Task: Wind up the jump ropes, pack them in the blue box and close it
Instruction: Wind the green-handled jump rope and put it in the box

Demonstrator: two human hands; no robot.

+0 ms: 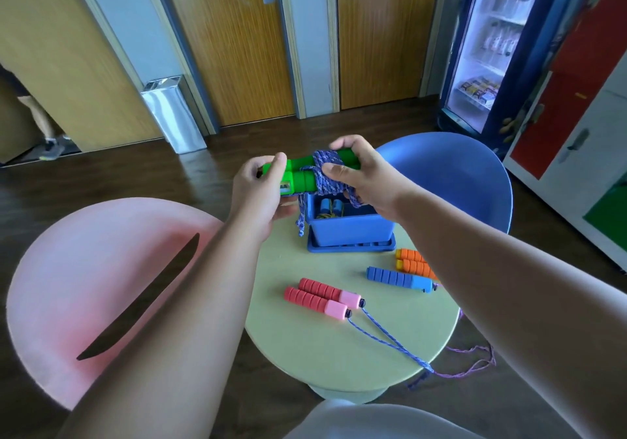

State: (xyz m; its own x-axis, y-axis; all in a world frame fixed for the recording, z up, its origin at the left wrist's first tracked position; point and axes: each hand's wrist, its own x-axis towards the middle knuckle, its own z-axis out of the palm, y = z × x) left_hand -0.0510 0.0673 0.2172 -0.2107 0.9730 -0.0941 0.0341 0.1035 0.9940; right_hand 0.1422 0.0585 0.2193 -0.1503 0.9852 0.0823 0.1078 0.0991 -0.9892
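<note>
Your left hand (258,194) grips the left end of the green handles (300,175), its fingers curled round them. Your right hand (364,177) holds the other end, thumb and fingers clenched on the blue cord (324,169) wound round the pair. The bundle is in the air just above the open blue box (349,230), and a loose end of the cord hangs down beside the box's left wall. The box stands on what looks like its lid (351,246) on the round worktop (339,354), with a blue-handled rope (330,206) inside it. Nearer you lie the pink handles (322,298), their cord running off the front edge. To their right are a blue handle (395,277) and orange handles (412,262), partly hidden by your right forearm.
</note>
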